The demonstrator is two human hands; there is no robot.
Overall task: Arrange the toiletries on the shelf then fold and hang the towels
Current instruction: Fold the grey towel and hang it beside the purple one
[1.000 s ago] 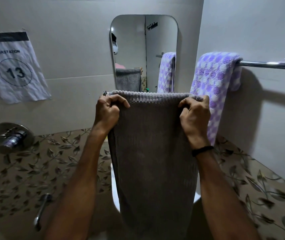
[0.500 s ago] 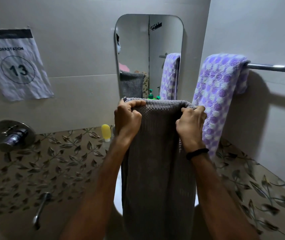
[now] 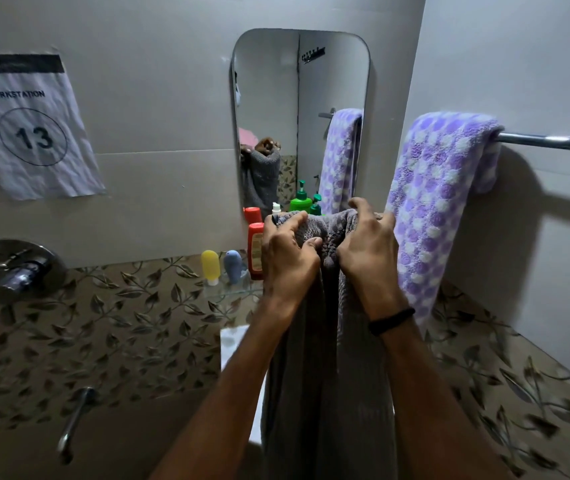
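A grey ribbed towel point(image 3: 325, 393) hangs down in front of me, folded lengthwise into a narrow strip. My left hand point(image 3: 287, 258) and my right hand point(image 3: 368, 251) grip its top edge close together. A purple-and-white checked towel point(image 3: 439, 202) is draped over the chrome towel rail point(image 3: 550, 142) on the right wall. On the glass shelf point(image 3: 228, 291) under the mirror stand a yellow tube point(image 3: 211, 266), a blue-grey tube point(image 3: 233, 266), a red bottle point(image 3: 255, 251) and a green pump bottle point(image 3: 300, 200), partly hidden by my hands.
A rounded mirror point(image 3: 299, 109) hangs on the back wall. A paper sign reading 13 point(image 3: 30, 129) is taped at the left. A chrome mixer valve point(image 3: 16, 268) and spout point(image 3: 73, 422) stick out at the lower left. A white basin edge point(image 3: 238, 344) shows below the shelf.
My hands have come together, folding the grey towel from a wide spread into a narrow strip and lowering its top edge. The shelf's bottles have come into sight.
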